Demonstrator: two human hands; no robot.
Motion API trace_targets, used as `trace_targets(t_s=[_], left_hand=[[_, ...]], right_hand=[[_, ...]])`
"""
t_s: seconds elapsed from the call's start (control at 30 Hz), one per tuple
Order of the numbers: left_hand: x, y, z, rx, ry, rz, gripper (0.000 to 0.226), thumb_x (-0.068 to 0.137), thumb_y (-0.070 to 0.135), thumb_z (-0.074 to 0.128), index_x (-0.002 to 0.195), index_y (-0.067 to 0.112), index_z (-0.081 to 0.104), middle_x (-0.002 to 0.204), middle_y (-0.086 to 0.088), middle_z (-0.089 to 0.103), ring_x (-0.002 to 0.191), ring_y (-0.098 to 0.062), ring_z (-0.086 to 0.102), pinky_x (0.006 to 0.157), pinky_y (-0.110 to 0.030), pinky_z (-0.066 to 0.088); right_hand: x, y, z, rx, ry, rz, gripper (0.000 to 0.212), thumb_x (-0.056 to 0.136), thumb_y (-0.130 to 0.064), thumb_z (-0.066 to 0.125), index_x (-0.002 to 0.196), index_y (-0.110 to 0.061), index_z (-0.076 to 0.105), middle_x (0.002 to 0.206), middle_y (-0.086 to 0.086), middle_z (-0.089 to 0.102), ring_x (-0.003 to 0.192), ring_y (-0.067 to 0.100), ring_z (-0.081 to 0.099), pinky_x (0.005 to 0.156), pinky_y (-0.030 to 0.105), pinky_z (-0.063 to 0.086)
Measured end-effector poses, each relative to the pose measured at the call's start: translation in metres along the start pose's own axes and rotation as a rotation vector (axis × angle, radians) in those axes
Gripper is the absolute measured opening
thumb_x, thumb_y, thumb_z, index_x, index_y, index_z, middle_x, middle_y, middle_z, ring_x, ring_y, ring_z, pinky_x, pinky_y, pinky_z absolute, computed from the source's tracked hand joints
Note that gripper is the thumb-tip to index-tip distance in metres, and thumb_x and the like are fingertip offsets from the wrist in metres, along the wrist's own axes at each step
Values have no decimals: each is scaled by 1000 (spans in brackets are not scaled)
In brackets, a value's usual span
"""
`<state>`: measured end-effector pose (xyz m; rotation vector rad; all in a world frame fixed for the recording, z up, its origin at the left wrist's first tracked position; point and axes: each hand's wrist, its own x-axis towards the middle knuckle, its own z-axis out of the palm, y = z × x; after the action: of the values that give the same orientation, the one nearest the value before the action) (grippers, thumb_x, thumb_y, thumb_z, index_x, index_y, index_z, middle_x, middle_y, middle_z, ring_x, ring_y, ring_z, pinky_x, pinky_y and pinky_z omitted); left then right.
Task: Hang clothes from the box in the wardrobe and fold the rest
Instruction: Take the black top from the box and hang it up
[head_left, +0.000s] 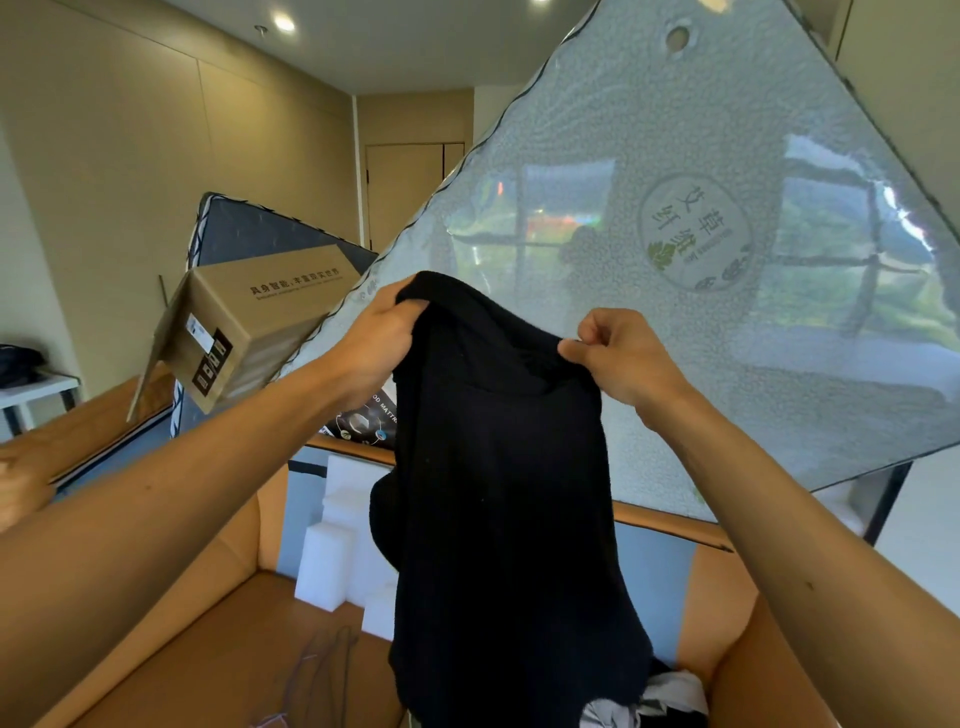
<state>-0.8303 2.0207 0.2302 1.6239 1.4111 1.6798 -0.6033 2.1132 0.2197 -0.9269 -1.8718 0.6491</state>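
A black knitted garment hangs in front of me, held up by its top edge. My left hand grips its upper left corner, and my right hand pinches its upper right corner. The cloth drops straight down into the large open cardboard box below me. More clothes, white and dark, lie in the box at the lower right. Thin wire hangers rest on the box floor at the lower left.
A plastic-wrapped mattress leans behind the garment. A smaller cardboard box sits on a dark mattress to the left. White foam blocks stand behind the big box. A white table is at far left.
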Motion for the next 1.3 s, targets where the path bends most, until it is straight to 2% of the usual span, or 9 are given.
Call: trace_targets(t_s=[0.2,0.33,0.47,0.6,0.83,0.9,1.1,1.2,1.3], left_hand=[[-6,5,27,4,-14,-122,29,106,16,34,106,21,63,114,-8,69,109,-20,65,97,-33,52],[-8,7,24,77,-12,-120,30,105,16,33,103,20,63,110,-8,69,106,-20,65,91,-33,52],[-9,3,14,221,-59,-82,30,106,19,35,92,19,61,97,-3,68,91,-13,65,82,-26,52],[-14,-2,-5,357,-107,-22,32,105,19,38,86,19,64,82,5,67,73,0,65,68,-18,50],[-14,-5,-22,420,-125,52,40,106,18,38,74,27,59,63,20,62,64,7,60,62,-8,43],[-14,-8,-26,434,-153,46,37,107,21,39,80,25,64,76,15,66,72,3,64,68,-13,47],[-21,-12,-26,450,-209,92,31,104,17,43,101,24,73,95,12,74,91,-1,68,79,-14,50],[-21,-18,-25,526,-242,94,31,100,27,45,107,16,72,105,-2,74,100,-19,69,94,-42,55],[-23,-25,-21,551,-260,98,31,100,35,46,105,20,72,104,0,74,97,-15,69,91,-36,55]], right_hand=[[-29,-21,20,157,-338,-241,11,86,-9,75,83,-7,65,83,4,67,76,17,65,76,26,54],[-40,-12,35,259,-508,-27,36,87,-4,74,117,-11,55,113,11,62,81,20,66,64,30,58],[-44,-6,39,267,-734,55,32,91,-9,71,122,-13,61,96,3,71,78,8,67,62,17,48],[-36,-7,30,252,-638,5,17,92,-15,70,109,-15,73,104,-4,77,101,8,71,90,21,50],[-27,-13,25,633,-663,60,27,89,-20,66,111,-6,72,106,10,75,97,20,72,82,27,59],[-24,-17,22,692,-659,85,33,87,-24,67,113,-4,70,105,9,74,95,18,71,83,27,59],[-20,-23,8,337,-757,175,34,86,-20,74,118,-13,69,110,5,76,101,18,73,78,27,57],[-18,-24,4,22,-789,166,33,85,-15,77,117,-15,71,107,4,77,100,19,73,83,31,58],[-18,-23,0,133,-761,163,29,89,-8,70,118,-7,69,114,13,73,107,25,70,95,38,52]])
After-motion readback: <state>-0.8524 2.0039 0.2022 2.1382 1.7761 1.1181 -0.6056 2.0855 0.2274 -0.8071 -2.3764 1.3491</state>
